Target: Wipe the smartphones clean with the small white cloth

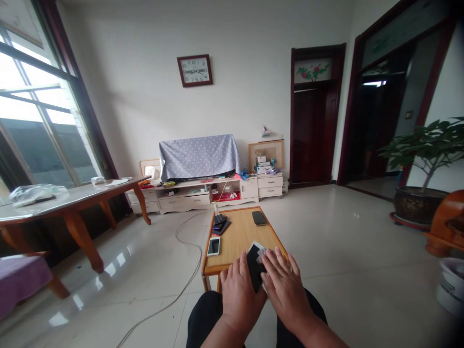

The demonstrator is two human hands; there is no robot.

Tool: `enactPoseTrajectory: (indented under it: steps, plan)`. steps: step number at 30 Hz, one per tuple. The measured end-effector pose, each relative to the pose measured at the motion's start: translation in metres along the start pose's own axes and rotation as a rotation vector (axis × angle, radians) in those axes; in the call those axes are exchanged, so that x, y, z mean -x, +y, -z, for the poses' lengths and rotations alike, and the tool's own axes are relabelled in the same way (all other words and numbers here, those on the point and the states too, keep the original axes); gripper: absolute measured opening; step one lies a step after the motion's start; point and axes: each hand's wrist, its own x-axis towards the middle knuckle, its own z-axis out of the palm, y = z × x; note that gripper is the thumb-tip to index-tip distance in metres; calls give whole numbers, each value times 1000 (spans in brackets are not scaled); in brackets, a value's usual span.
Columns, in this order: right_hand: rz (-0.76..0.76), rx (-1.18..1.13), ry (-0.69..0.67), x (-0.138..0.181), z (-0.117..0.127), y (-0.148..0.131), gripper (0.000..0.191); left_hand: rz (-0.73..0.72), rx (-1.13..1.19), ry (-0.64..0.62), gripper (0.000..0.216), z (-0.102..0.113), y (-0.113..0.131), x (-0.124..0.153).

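Note:
A phone (pixel 255 268) with a white edge and a dark screen lies tilted in my left hand (pixel 239 290), whose fingers and thumb close around its sides. Over the upper right of its screen is my right hand (pixel 284 285), fingers close together and pressed on a small pale crumpled cloth (pixel 260 254). Most of that cloth is hidden under the fingers, so its exact kind is unclear. Both hands are above my knees, at the near edge of a low wooden table (pixel 237 239).
On the low table are a white phone (pixel 213 246), a black phone (pixel 258 218) and a stack of dark flat devices (pixel 220 226). A cable (pixel 174 302) runs across the floor at left. Beyond stands a low cabinet (pixel 188 202); a potted plant (pixel 420 203) is at right.

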Motion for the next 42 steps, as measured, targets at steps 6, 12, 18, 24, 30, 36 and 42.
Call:
enactPoseTrajectory:
  steps: [6,12,18,24,30,36,42]
  plan:
    - [204,-167,-107,-10,4,-7,60,-3,-1,-21,60,-2,-7,-4]
    - [11,-132,67,-25,-5,3,56,-28,11,40,65,1,-4,-4]
    - [167,-118,-49,-17,-14,-9,62,-59,0,51,60,-2,-11,-2]
    - [45,-90,115,-29,-18,3,60,-63,2,119,58,-8,-9,-2]
    - [171,-153,82,-19,-24,-12,63,-71,27,88,55,-11,-16,-2]
    - [30,-232,233,-40,-26,6,51,-103,11,94,66,-10,-6,-3]
    - [61,-281,260,-36,-34,-1,45,-134,13,90,59,-7,-6,-5]
